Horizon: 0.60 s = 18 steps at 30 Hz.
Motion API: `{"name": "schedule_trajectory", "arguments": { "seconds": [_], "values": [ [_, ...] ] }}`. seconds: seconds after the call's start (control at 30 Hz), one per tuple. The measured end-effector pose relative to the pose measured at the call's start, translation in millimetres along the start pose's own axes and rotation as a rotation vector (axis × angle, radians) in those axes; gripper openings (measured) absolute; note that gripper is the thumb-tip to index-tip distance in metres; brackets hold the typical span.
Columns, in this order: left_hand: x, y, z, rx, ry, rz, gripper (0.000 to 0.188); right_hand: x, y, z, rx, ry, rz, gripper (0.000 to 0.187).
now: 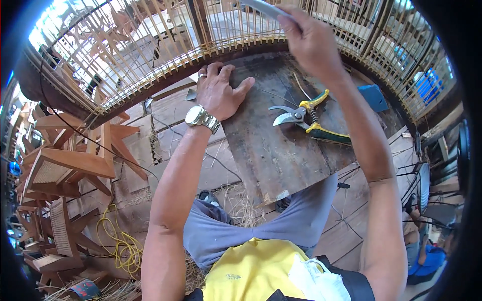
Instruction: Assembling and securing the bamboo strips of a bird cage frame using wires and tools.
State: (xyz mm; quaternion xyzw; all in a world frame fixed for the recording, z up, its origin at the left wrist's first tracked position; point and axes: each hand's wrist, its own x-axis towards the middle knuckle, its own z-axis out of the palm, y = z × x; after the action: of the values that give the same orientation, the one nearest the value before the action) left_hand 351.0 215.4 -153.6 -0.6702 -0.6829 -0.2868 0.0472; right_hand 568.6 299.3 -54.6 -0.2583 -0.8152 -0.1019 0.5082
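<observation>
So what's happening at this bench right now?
A person is working on a round bamboo cage frame. The left hand lies flat on a worn wooden board at the foot of the cage. The right hand is raised against the slats, gripping a thin grey tool; what kind of tool is hard to tell. Yellow-handled pruning shears lie open on the board, untouched. Wooden chairs are stacked to the left, and a yellow cord lies below them.

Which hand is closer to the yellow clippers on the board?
The left hand, I think, though it's close. It lies flat on the board beside the yellow clippers. The right hand is raised above them, gripping a grey tool.
</observation>
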Motion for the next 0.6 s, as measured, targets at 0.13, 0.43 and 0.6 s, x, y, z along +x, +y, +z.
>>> {"name": "schedule_trajectory", "arguments": {
  "seconds": [0.13, 0.43, 0.6],
  "values": [
    [0, -1, 1, -0.001, -0.007, -0.006, 0.082, 4, -2, 12, -0.058, -0.455, -0.013, 0.029],
    [0, 1, -1, -0.032, -0.024, -0.017, 0.076, 17, -26, 9, -0.003, -0.432, 0.016, 0.027],
    [1, 1, -3, 0.04, -0.009, -0.002, 0.081, 15, -34, 1, -0.016, -0.043, 0.024, 0.024]
  ]
}}
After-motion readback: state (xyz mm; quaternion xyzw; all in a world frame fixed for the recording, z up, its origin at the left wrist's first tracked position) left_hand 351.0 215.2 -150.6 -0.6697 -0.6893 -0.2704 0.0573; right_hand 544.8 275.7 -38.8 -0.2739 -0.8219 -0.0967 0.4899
